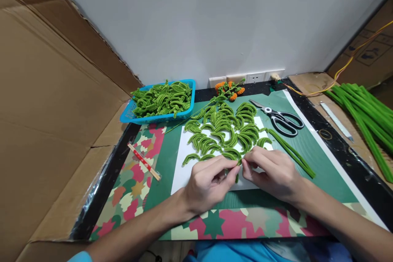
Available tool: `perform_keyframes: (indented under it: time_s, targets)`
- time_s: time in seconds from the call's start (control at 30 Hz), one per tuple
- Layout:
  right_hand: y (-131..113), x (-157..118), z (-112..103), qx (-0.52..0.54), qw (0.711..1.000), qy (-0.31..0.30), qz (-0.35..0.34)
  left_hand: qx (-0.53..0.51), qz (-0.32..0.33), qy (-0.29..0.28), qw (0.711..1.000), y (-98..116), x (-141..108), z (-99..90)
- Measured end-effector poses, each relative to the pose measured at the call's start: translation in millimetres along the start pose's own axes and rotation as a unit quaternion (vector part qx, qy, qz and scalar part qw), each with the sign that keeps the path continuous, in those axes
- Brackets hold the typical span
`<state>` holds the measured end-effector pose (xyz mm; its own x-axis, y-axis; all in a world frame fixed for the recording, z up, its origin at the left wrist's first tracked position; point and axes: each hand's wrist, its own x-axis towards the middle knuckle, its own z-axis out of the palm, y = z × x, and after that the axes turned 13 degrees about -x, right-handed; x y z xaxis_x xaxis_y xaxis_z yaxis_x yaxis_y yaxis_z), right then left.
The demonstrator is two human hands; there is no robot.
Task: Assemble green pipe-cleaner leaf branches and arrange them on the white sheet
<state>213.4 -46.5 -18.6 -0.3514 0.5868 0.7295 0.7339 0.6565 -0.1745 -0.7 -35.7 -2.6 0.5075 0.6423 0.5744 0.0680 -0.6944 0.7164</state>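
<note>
Both my hands meet over the front of a white sheet (181,174). My left hand (211,178) pinches a short green fuzzy stem (237,178) between thumb and fingertips; its lower end hangs below them. My right hand (270,170) is closed at the same piece, its fingertips almost touching those of the left. Just beyond my fingers, many curved green fuzzy pieces (224,125) lie in clusters on the sheet. Two long green stems (291,151) rest to the right of them.
A blue basket (150,120) heaped with green pieces stands back left. Orange flowers (233,97) lie near the wall sockets (256,77). Scissors (285,123), a white pen (336,120) and a bundle of green stems (365,114) are right; wrapped chopsticks (144,161) lie left.
</note>
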Motion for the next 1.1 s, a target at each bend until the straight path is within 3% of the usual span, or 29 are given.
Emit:
perform_keyframes:
  time_s: [0.3,0.5,0.63,0.73,0.93,1.03,1.1]
  targets:
    - [2,6,-1,-0.027,0.999,-0.002,-0.045,-0.014,-0.027,-0.002,1.0,-5,-6,-2.2]
    - [-7,3,1,-0.078,0.993,-0.002,-0.084,0.05,0.093,-0.002,0.994,-9,-10,-0.7]
    - [-20,-1,-15,-0.071,0.991,-0.049,-0.101,0.067,0.117,0.002,0.991,-9,-16,5.5]
    - [-32,-14,-24,-0.086,0.993,-0.045,-0.067,0.059,0.118,-0.025,0.991,-6,-20,11.8]
    - [-50,-49,-22,-0.083,0.993,-0.047,0.075,0.063,0.117,-0.114,0.985,-3,-25,16.4]
    - [-56,-57,-19,-0.08,0.989,-0.025,0.125,0.091,0.146,-0.175,0.969,-5,-26,16.6]
    - [-58,-58,-19,-0.07,0.985,-0.033,0.156,0.114,0.167,-0.176,0.963,-7,-26,18.0]
